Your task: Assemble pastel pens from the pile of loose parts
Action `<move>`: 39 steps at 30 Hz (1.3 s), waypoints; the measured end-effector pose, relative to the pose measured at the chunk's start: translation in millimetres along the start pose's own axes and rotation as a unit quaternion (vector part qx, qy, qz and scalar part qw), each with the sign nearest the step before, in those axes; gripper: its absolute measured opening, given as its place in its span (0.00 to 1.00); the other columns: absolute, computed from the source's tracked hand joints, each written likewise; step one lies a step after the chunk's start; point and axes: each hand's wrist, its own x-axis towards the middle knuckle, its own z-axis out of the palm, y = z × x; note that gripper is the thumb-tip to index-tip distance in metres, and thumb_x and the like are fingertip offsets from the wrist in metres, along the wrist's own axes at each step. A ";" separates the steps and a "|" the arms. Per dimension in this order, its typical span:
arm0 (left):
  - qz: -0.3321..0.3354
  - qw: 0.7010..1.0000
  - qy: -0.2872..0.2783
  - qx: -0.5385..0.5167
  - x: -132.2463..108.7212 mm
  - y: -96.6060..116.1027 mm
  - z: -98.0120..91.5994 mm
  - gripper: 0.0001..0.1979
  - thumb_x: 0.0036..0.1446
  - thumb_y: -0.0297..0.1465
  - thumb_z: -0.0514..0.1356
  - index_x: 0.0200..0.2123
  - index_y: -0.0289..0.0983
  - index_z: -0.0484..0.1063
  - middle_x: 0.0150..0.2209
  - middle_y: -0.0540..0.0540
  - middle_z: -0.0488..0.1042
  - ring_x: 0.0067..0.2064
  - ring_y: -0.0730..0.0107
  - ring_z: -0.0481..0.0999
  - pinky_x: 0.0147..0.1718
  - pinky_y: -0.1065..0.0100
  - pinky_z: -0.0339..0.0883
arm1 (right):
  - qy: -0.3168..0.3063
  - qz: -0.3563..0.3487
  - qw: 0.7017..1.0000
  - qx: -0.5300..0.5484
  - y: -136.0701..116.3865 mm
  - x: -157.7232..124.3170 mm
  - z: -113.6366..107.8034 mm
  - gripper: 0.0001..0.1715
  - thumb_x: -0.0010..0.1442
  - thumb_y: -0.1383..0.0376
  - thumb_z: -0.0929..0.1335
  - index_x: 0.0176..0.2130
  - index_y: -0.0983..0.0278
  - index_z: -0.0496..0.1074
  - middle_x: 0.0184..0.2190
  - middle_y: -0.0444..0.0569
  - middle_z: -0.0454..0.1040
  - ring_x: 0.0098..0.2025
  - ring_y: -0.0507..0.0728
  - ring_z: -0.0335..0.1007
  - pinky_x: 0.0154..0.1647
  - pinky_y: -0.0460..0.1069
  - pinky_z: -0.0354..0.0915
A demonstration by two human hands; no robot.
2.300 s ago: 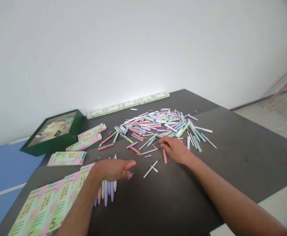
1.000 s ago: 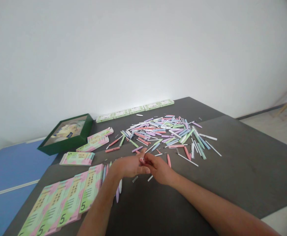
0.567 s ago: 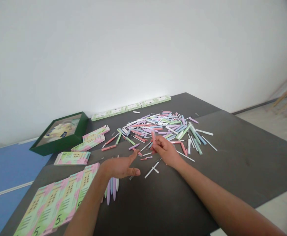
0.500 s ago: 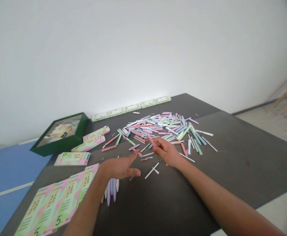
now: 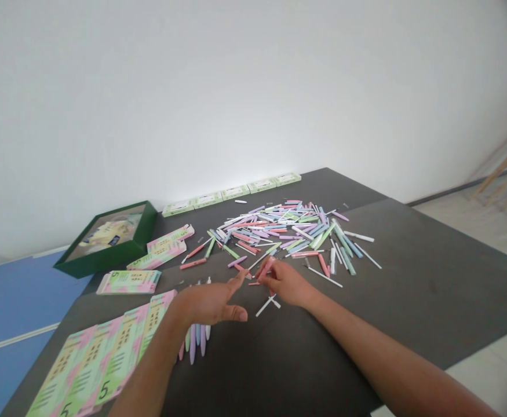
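My right hand pinches a short pink pen barrel at the near edge of a heap of pastel pen parts. My left hand is open, palm down, its index finger stretched to a small pink pen piece; whether it touches cannot be made out. Just below the right hand, a white stick with a short clip-like piece lies crossed on the table. Partly hidden under my left hand is a row of pastel pens lying side by side.
Flat green-pink packets overlap at the front left, with more packets behind them. A dark green box holds wrapped items. Several pale green boxes line the wall. The dark table's edge runs along the right.
My right hand has moved down and slightly left with the pink barrel, closer to my left index fingertip. My left hand has stayed almost in place.
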 end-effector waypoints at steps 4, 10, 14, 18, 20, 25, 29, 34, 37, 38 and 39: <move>-0.008 1.000 -0.003 -0.006 -8.8 -1.6 10.7 0.47 0.57 0.54 0.47 0.66 0.29 0.31 0.50 0.31 0.72 0.47 0.51 0.74 0.37 0.66 0.63 | 0.003 -0.046 0.990 -0.132 -8.8 -3.5 5.5 0.04 0.56 0.65 0.66 0.34 0.63 0.67 0.28 0.44 0.69 0.30 0.51 0.63 0.30 0.45 0.53; -0.015 1.000 -0.013 -0.010 -15.6 2.9 19.1 0.45 0.58 0.52 0.48 0.66 0.28 0.33 0.48 0.29 0.73 0.45 0.48 0.74 0.37 0.63 0.64 | -0.076 -0.029 0.957 -0.280 -8.1 -3.9 10.0 0.04 0.58 0.67 0.64 0.36 0.63 0.68 0.32 0.47 0.73 0.34 0.54 0.67 0.30 0.46 0.49; -0.020 1.000 -0.007 -0.022 -20.0 4.5 20.7 0.44 0.58 0.51 0.49 0.66 0.31 0.34 0.48 0.32 0.73 0.44 0.50 0.74 0.37 0.64 0.64 | -0.090 -0.032 0.955 -0.280 -7.5 -4.1 8.7 0.06 0.57 0.68 0.64 0.37 0.63 0.68 0.33 0.48 0.74 0.36 0.54 0.68 0.31 0.46 0.51; -0.034 0.999 0.001 -0.027 -24.3 4.5 24.6 0.42 0.59 0.51 0.47 0.66 0.33 0.36 0.42 0.35 0.76 0.40 0.51 0.76 0.34 0.64 0.64 | -0.064 -0.060 0.959 -0.269 -16.6 -6.3 8.9 0.08 0.59 0.69 0.62 0.39 0.63 0.69 0.34 0.49 0.74 0.36 0.54 0.67 0.32 0.46 0.51; -0.044 0.998 0.006 -0.033 -25.7 5.3 26.3 0.41 0.59 0.50 0.48 0.66 0.34 0.36 0.42 0.35 0.76 0.40 0.51 0.76 0.34 0.63 0.65 | -0.046 -0.073 0.962 -0.260 -22.2 -7.5 9.1 0.08 0.59 0.69 0.62 0.39 0.62 0.68 0.34 0.48 0.74 0.35 0.53 0.67 0.32 0.46 0.51; -0.057 0.997 0.027 -0.050 -27.3 9.5 26.8 0.40 0.58 0.49 0.49 0.66 0.36 0.37 0.47 0.34 0.74 0.44 0.49 0.74 0.38 0.61 0.65 | -0.041 -0.077 0.966 -0.243 -28.9 -10.3 9.4 0.08 0.58 0.70 0.62 0.38 0.63 0.69 0.33 0.47 0.73 0.33 0.52 0.66 0.31 0.46 0.50; -0.059 0.997 0.024 -0.037 -26.5 14.6 24.1 0.40 0.59 0.50 0.47 0.66 0.36 0.36 0.45 0.34 0.75 0.43 0.49 0.75 0.36 0.61 0.65 | -0.024 -0.080 0.978 -0.193 -25.9 -10.7 10.5 0.06 0.55 0.71 0.65 0.35 0.63 0.69 0.31 0.45 0.71 0.32 0.52 0.63 0.32 0.45 0.51; -0.048 0.998 0.031 -0.031 -23.6 21.0 20.0 0.39 0.59 0.49 0.48 0.66 0.37 0.37 0.43 0.37 0.76 0.40 0.51 0.75 0.32 0.64 0.64 | -0.039 -0.039 0.998 -0.003 -10.3 -4.2 13.3 0.07 0.56 0.69 0.62 0.28 0.64 0.68 0.22 0.41 0.63 0.25 0.49 0.58 0.26 0.44 0.51; -0.047 0.998 0.025 -0.041 -21.7 21.1 20.5 0.39 0.59 0.48 0.49 0.66 0.38 0.38 0.45 0.38 0.76 0.42 0.52 0.75 0.35 0.64 0.64 | -0.021 -0.010 0.993 0.119 1.3 2.6 15.0 0.08 0.51 0.74 0.61 0.28 0.64 0.66 0.22 0.40 0.64 0.23 0.49 0.57 0.25 0.44 0.52; -0.047 0.997 0.025 -0.048 -21.0 20.1 21.4 0.39 0.58 0.48 0.49 0.66 0.38 0.39 0.45 0.38 0.75 0.43 0.52 0.75 0.36 0.64 0.64 | -0.007 0.000 0.989 0.144 4.4 4.8 15.6 0.09 0.48 0.75 0.61 0.28 0.64 0.65 0.21 0.39 0.64 0.23 0.48 0.57 0.24 0.44 0.52; -0.045 0.997 0.028 -0.056 -20.1 18.6 22.6 0.39 0.58 0.47 0.50 0.66 0.39 0.40 0.46 0.38 0.75 0.44 0.52 0.75 0.37 0.63 0.64 | 0.008 0.013 0.986 0.167 7.1 6.8 16.3 0.09 0.46 0.76 0.60 0.27 0.64 0.64 0.21 0.39 0.64 0.22 0.48 0.57 0.24 0.44 0.52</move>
